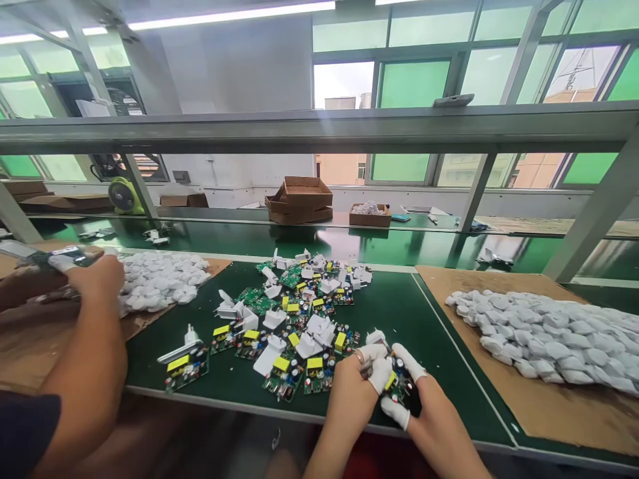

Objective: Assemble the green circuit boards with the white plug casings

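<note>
Both of my hands meet over the front edge of the green table, with white covers on several fingertips. Between them is a circuit board (398,386) with a yellow block and small dark parts. My left hand (352,386) grips its left side, near a white plastic piece (375,338). My right hand (424,392) holds the right side, thumb and fingers bent around it. Just left of my hands lies a heap of similar circuit boards (282,366), many with yellow blocks and white plastic parts. One board (186,369) sits apart at the heap's left.
White pieces are piled on cardboard to the right (549,332) and left (160,279). A co-worker's arm (94,319) reaches in at left, holding a board. Behind run a green conveyor (229,236), cardboard boxes (302,196) and a metal rail (279,130).
</note>
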Motion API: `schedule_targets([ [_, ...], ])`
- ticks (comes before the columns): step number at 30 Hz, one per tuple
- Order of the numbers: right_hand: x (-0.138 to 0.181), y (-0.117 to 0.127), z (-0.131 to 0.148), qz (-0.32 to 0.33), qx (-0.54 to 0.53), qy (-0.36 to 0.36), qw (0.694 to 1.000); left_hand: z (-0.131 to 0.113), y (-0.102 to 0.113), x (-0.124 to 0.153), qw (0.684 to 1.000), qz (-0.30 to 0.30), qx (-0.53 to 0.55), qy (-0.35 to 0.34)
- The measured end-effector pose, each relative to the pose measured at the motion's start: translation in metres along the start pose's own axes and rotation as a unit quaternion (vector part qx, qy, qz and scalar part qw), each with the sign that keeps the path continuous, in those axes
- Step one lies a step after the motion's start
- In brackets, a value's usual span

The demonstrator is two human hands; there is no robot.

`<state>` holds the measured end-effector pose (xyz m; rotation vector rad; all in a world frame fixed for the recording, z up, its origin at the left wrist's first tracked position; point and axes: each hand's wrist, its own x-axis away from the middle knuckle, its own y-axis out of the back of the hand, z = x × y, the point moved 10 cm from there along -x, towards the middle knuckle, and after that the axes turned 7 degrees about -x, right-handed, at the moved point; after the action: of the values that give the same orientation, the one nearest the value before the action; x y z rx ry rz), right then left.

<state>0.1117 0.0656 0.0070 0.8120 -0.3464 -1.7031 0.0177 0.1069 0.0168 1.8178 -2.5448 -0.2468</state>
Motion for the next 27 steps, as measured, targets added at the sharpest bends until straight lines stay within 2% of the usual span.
schedule_targets([
  [7,0.0,0.0,0.003,0.004,0.004,0.011,1.0,-0.007,0.005,0.002,0.996,-0.015,-0.063,-0.056],
  [12,0.0,0.001,0.004,-0.002,-0.009,0.011,1.0,0.001,-0.002,0.001,0.999,0.018,-0.038,-0.022],
  [14,0.0,0.001,0.003,0.002,-0.007,0.006,1.0,-0.001,-0.001,0.002,0.998,0.011,-0.05,-0.031],
  [22,0.001,-0.001,0.0,0.006,0.007,0.001,1.0,-0.015,0.001,0.006,0.988,0.004,-0.128,-0.09],
  [27,0.001,-0.003,0.002,0.003,0.034,0.01,0.999,-0.016,0.002,0.008,0.966,-0.024,-0.24,-0.093],
])
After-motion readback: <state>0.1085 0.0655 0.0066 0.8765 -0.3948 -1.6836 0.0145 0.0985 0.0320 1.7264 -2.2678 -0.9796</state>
